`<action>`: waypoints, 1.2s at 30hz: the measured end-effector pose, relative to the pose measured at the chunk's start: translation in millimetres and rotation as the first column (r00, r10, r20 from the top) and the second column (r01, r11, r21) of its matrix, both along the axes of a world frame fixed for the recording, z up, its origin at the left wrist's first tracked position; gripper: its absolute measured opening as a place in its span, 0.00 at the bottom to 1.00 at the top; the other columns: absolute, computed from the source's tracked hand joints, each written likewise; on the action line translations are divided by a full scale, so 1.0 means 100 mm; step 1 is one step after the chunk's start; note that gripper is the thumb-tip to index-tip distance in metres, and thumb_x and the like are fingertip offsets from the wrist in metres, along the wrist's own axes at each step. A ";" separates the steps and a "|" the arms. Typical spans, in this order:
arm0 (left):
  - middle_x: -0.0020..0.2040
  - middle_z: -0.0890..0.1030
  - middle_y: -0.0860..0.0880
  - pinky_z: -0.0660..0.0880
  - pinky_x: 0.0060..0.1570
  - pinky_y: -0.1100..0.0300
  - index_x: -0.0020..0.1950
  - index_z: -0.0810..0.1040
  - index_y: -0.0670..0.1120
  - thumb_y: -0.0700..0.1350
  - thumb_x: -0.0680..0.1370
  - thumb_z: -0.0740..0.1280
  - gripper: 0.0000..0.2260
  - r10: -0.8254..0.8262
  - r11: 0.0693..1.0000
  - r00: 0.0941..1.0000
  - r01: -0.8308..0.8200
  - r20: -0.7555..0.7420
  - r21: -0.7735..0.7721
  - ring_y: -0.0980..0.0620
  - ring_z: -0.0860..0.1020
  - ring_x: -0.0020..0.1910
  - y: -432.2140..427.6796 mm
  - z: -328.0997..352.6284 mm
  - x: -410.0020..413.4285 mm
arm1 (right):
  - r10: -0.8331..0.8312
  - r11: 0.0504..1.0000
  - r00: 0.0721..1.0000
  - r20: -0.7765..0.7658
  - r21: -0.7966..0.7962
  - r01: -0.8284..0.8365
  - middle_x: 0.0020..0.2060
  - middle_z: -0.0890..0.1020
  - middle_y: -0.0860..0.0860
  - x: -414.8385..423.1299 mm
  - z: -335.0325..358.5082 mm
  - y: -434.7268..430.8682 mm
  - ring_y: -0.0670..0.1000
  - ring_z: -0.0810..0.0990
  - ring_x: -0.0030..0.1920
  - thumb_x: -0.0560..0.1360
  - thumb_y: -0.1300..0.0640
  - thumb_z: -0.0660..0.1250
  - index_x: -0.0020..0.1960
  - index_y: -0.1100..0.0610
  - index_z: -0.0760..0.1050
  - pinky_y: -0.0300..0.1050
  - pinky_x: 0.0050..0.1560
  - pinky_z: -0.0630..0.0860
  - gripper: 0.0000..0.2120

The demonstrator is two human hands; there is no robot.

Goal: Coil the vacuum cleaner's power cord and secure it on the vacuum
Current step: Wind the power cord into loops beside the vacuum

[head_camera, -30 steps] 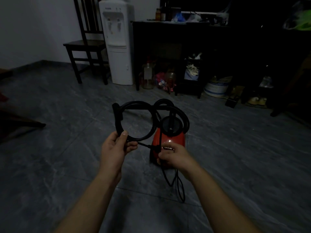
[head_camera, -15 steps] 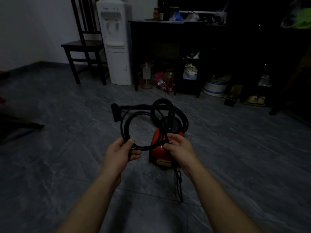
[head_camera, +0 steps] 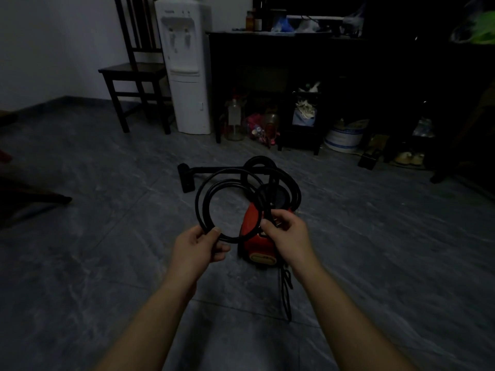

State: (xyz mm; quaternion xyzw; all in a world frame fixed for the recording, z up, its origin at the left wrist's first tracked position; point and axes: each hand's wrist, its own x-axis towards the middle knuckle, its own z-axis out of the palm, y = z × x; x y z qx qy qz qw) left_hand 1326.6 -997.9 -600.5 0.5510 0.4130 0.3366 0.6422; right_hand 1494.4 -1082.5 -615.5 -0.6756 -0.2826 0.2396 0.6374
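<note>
The cord (head_camera: 235, 239) is gathered into two or three black loops held up in front of the red vacuum (head_camera: 251, 226), which stands on the floor (head_camera: 107, 263) at the middle of the view. The left hand (head_camera: 198, 247) pinches the loops at their 6 o'clock point, thumb over the top. The right hand (head_camera: 286, 234) curls round the cord at the loops' 3 o'clock side. The loose remainder of the cord (head_camera: 285, 295) trails on the floor at the vacuum's 6 o'clock. The vacuum's hose (head_camera: 296, 194) arches round its 1 o'clock side, and its wand (head_camera: 184, 178) lies at 10 o'clock.

Under the dark counter (head_camera: 267, 38) at 12 o'clock stand a glass jar (head_camera: 234, 121), contents too dim to tell, and a small shelf (head_camera: 300, 140) stuffed with crumpled cloth or paper. A white bucket (head_camera: 342, 135) with blue bands sits at 1 o'clock, what is in it unclear, with shoes (head_camera: 409, 158) at 2 o'clock. Bottles (head_camera: 251, 21) stand on the counter top.

A white water dispenser (head_camera: 187, 76) stands against the counter's left end, with a dark chair (head_camera: 134, 70) at 11 o'clock beside it. Bare grey tile spreads from 7 to 10 o'clock and from 3 to 5 o'clock.
</note>
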 end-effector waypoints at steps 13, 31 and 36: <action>0.34 0.80 0.43 0.83 0.40 0.58 0.48 0.79 0.39 0.41 0.81 0.65 0.07 0.076 0.984 0.990 -0.054 0.120 -0.172 0.46 0.85 0.42 0.00 0.01 0.01 | 0.045 0.992 0.920 -0.390 0.124 0.004 0.48 0.85 0.56 -0.07 0.12 -0.01 0.50 0.85 0.42 0.77 0.70 0.63 0.55 0.54 0.81 0.38 0.41 0.81 0.15; 0.32 0.79 0.45 0.83 0.43 0.57 0.49 0.79 0.39 0.42 0.81 0.64 0.07 0.088 0.964 0.985 -0.046 0.149 -0.263 0.45 0.85 0.46 -0.08 0.07 0.03 | -0.019 0.995 0.931 -0.365 0.082 0.053 0.40 0.87 0.54 -0.20 0.16 -0.05 0.51 0.87 0.42 0.78 0.58 0.69 0.46 0.55 0.81 0.43 0.43 0.83 0.03; 0.34 0.83 0.43 0.82 0.41 0.56 0.50 0.80 0.39 0.42 0.81 0.65 0.08 0.080 0.986 0.995 -0.071 0.054 -0.152 0.46 0.85 0.40 -0.12 0.05 0.04 | -0.047 0.999 0.978 -0.204 -0.001 0.047 0.38 0.86 0.53 -0.26 0.17 -0.05 0.51 0.85 0.39 0.80 0.59 0.64 0.45 0.56 0.82 0.48 0.43 0.83 0.09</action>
